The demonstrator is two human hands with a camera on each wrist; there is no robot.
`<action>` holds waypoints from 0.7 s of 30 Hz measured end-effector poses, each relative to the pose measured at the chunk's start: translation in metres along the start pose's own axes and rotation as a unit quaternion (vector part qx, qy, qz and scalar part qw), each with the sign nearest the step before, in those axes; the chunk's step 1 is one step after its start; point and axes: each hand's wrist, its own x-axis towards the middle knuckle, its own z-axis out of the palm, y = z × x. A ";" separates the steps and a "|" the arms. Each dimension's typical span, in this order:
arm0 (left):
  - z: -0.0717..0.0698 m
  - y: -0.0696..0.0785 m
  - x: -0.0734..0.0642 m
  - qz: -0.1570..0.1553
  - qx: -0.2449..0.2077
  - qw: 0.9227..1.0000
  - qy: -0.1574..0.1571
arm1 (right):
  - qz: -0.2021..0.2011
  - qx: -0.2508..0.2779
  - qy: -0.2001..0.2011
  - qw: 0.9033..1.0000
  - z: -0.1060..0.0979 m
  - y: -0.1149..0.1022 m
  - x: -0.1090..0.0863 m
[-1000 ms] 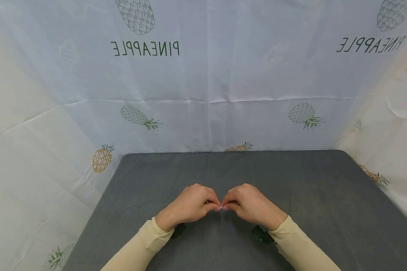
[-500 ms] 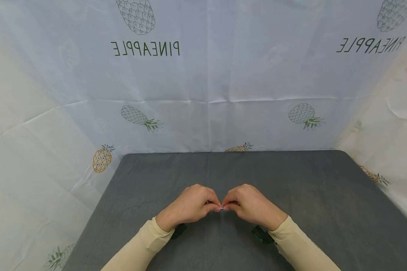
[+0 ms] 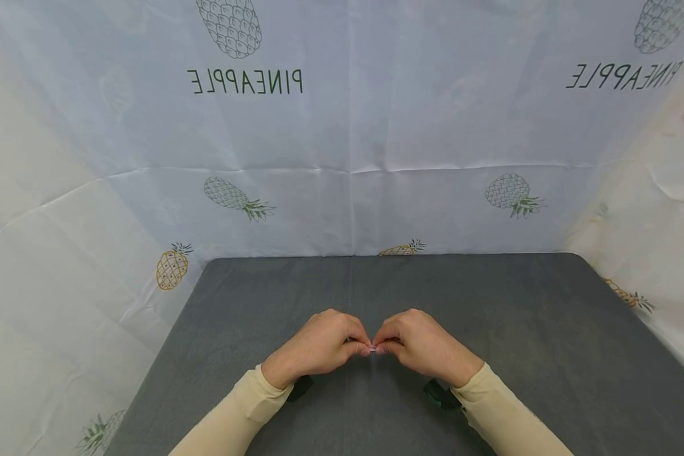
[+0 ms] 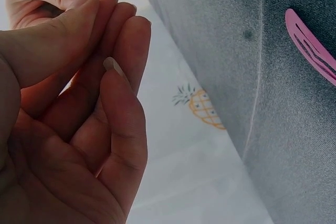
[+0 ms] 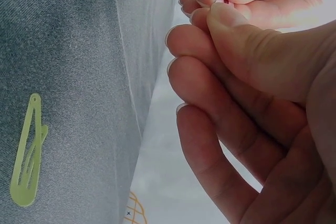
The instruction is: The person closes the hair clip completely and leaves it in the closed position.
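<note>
Both hands meet over the middle of the dark grey table. Between their fingertips is a small pink hair clip point(image 3: 373, 348), mostly hidden by the fingers. My left hand point(image 3: 326, 342) pinches its left end between thumb and index finger; my right hand point(image 3: 420, 345) pinches the right end the same way. In the right wrist view, a striped pinkish bit of the clip point(image 5: 226, 0) shows between the thumbs. The other fingers of each hand curve loosely below.
On the grey cloth lie a pink snap hair clip point(image 4: 311, 45), partly out of the left wrist view, and a yellow-green snap hair clip point(image 5: 27, 153) in the right wrist view. White pineapple-print cloth point(image 3: 342, 126) hangs behind the table point(image 3: 273, 285).
</note>
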 end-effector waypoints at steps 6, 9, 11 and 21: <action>0.000 0.000 0.000 0.002 -0.001 1.000 -0.001 | 0.004 0.002 -0.002 1.000 0.000 0.000 0.000; 0.000 0.000 0.000 0.003 -0.002 1.000 -0.001 | 0.005 0.004 -0.003 1.000 0.000 0.000 0.000; 0.000 0.000 0.000 0.002 -0.003 1.000 -0.002 | 0.003 0.006 -0.004 1.000 0.000 0.000 0.000; 0.001 -0.001 0.000 -0.003 0.008 1.000 -0.001 | 0.000 0.020 -0.006 1.000 0.001 0.001 0.000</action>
